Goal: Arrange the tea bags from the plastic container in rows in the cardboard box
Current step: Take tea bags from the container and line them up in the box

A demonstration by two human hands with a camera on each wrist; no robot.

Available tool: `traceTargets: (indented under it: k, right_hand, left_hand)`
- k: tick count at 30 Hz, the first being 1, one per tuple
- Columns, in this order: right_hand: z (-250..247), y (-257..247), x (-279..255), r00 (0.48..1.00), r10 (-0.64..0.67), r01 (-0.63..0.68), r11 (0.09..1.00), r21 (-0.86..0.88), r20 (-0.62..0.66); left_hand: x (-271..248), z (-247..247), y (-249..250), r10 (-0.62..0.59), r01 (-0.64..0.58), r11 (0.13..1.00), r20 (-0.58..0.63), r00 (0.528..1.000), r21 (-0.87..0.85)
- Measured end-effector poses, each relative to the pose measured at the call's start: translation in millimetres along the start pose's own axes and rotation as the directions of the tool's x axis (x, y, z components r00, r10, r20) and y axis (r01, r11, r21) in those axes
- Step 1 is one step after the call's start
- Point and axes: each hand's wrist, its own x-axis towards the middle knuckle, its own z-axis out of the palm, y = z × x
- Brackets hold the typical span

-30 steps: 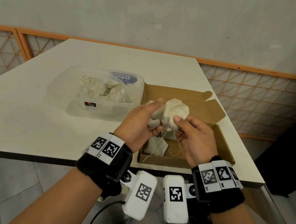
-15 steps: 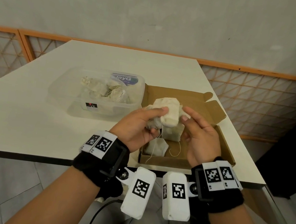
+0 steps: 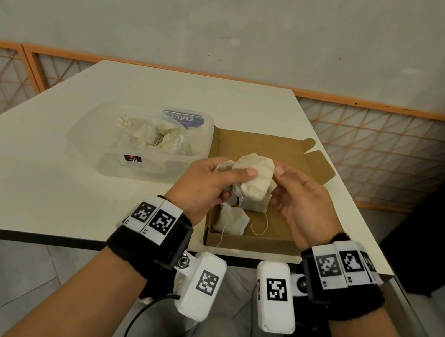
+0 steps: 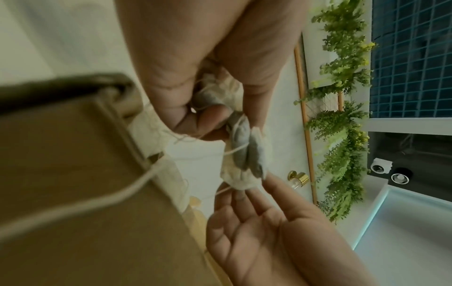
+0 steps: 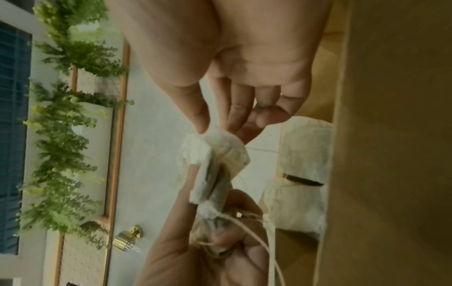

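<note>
Head view shows a bunch of tea bags held above the cardboard box. The left hand grips it with curled fingers; the right hand pinches its right edge. Two bags already lie in the near left part of the box, so the rows seem barely begun. Several more wait in the plastic container, just left of the box.

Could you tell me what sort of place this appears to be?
Probably an indoor room set up for recording: a plain white table against a bare wall, orange lattice railing behind it, and hanging greenery nearby.
</note>
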Motion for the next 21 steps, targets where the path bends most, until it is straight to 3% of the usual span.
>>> traceTargets:
  k: [3,7,9,11,17,21]
  right_hand:
    - [-3,-7,4,0.999,0.024,-0.018,0.991,-0.130,0.044]
    - [-4,-16,5,0.991,0.041,0.000,0.954,-0.300,0.130]
    - [-3,-17,4,0.985,0.071,0.029,0.836,-0.548,0.159]
    - [0,-14,2,0.978,0.111,0.062,0.652,-0.756,0.175]
    - [17,10,-4,0.969,0.234,0.004,0.286,-0.958,0.074]
    - [16,8,-2,0.957,0.276,-0.015,0.364,-0.931,0.092]
  left_hand:
    - [-3,-3,3,0.053,-0.058,0.995,0.054,0.997,0.087]
    - [-1,-7,3,0.107,-0.109,0.986,0.024,0.994,0.124]
    - [1,-10,1,0.094,-0.092,0.993,-0.016,0.995,0.076]
    - [3,-13,-1,0.062,-0.060,0.998,-0.070,0.996,0.030]
    - [6,-15,-6,0.021,-0.025,0.999,-0.116,0.993,-0.034]
    - [6,-17,-6,0.004,-0.015,0.996,-0.124,0.992,-0.088]
